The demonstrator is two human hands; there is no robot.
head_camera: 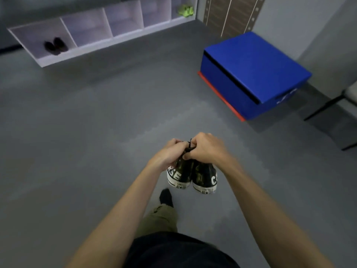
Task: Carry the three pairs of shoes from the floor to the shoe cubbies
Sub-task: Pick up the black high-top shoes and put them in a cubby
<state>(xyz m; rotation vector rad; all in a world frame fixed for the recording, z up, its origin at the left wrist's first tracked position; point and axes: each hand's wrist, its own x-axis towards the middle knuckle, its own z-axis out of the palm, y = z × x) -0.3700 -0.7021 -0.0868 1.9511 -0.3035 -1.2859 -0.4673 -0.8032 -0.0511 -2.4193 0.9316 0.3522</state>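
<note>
A pair of dark camouflage high-top sneakers hangs heels toward me above the grey floor. My left hand [171, 151] grips the top of the left sneaker [178, 176], and my right hand [204, 147] grips the top of the right sneaker [205, 179]; both hands touch each other. The white shoe cubbies [108, 43] stand low along the far wall. A dark pair of shoes [56, 45] sits in the leftmost cubby. A bright green pair [185, 10] sits in the rightmost cubby. The cubbies between them look empty.
A blue padded box [255, 70] on a red base stands on the floor at the right. Black chair legs [328, 107] show at the right edge. My foot in a dark sock [166, 197] is below the sneakers. Grey floor stretches toward the cubbies.
</note>
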